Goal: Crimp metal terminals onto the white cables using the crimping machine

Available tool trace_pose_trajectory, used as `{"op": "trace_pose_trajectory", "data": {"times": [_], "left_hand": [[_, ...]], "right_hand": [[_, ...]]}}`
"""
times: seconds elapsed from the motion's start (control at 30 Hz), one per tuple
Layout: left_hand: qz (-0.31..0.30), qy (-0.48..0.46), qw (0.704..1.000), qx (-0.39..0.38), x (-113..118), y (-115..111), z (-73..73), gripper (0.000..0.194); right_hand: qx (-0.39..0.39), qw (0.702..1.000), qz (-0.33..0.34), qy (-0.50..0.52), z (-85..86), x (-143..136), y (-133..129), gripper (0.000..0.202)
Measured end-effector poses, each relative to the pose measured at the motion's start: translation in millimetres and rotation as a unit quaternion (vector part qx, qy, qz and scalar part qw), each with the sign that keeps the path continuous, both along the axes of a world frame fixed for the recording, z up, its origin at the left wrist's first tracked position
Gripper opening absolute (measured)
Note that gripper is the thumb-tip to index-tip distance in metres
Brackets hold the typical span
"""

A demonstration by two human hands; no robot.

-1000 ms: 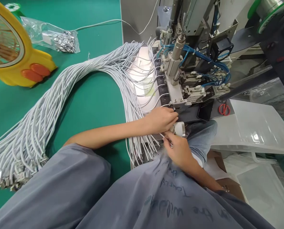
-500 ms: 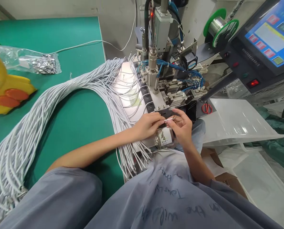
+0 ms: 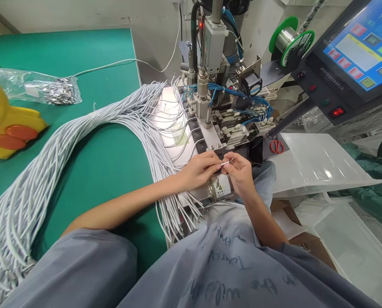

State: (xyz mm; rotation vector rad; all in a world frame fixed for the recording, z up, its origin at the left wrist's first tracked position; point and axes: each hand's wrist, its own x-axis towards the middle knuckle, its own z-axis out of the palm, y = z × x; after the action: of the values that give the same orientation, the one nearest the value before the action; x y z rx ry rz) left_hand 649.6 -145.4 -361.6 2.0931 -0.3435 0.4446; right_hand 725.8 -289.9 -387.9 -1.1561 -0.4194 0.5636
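Observation:
Between my two hands runs the end of a white cable (image 3: 224, 163), with thin bare or coloured wires at its tip. My left hand (image 3: 199, 170) pinches the cable from the left. On the other side my right hand (image 3: 240, 171) has its fingertips closed on the cable's wire end. Both hands are just in front of the machine's metal clamp block (image 3: 211, 137). A big bundle of white cables (image 3: 91, 117) fans out over the table to the left, and its loose ends hang beside my left forearm. Beneath my hands is a labelled cylindrical part (image 3: 221, 186).
A solder wire spool (image 3: 286, 40) and a touch screen (image 3: 359, 47) stand at the right. Red scissors (image 3: 277, 146) lie beside a white plastic sheet (image 3: 322, 162). On the green table (image 3: 114, 158) are a bag of metal parts (image 3: 60, 90) and a yellow duck-shaped object (image 3: 14, 124).
My right hand's fingers have drawn in around the wire end, where the forefinger was raised before. My left hand keeps its pinch. The view has shifted slightly.

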Motion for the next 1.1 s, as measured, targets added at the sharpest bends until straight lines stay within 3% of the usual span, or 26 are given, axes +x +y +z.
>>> {"op": "trace_pose_trajectory", "data": {"times": [0.23,0.33,0.47,0.6,0.93,1.1], "left_hand": [[0.068,-0.020,0.997,0.043,1,-2,-0.2,0.023],[0.076,-0.042,0.993,0.074,1,-1,-1.7,0.023],[0.083,-0.081,0.973,0.199,1,1,-6.4,0.027],[0.094,-0.113,0.948,0.282,0,2,-7.5,0.029],[0.057,-0.117,0.942,0.310,2,6,-6.1,0.029],[0.054,-0.137,0.918,0.367,1,7,-2.1,0.028]], "right_hand": [[-0.112,0.979,-0.109,-0.134,4.4,-8,0,0.011],[-0.166,0.957,-0.109,-0.212,10.6,-7,-3,0.012],[-0.238,0.919,-0.081,-0.303,17.9,-1,-8,0.014],[-0.237,0.905,-0.064,-0.347,17.8,2,-9,0.019],[-0.256,0.859,-0.078,-0.437,18.9,-1,-14,0.026],[-0.283,0.840,-0.067,-0.458,20.0,-1,-16,0.022]]}}
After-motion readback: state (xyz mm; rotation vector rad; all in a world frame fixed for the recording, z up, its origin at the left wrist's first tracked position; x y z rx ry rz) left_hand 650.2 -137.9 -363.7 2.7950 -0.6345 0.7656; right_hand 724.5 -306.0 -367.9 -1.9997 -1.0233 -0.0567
